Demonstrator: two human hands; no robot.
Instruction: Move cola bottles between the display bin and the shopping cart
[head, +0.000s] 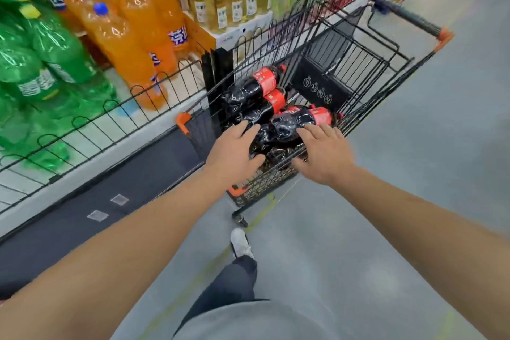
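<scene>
Both hands, left hand [234,150] and right hand [324,153], are hovering spread over the nearest cola bottle [299,119] in the shopping cart [386,69]; gripping slick plastic loosely is risking a slip.

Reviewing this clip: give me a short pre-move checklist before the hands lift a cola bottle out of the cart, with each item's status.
1. Left hand free: ok, open, holding nothing.
2. Right hand free: ok, open, fingers spread.
3. Nearest cola bottle reachable: ok, lies on top of the pile.
4. Hands already gripping it: not ok, only hovering or touching.
5. Shopping cart steady: cannot tell.
6. Cola display bin visible: not ok, only green and orange bottles show.
</scene>
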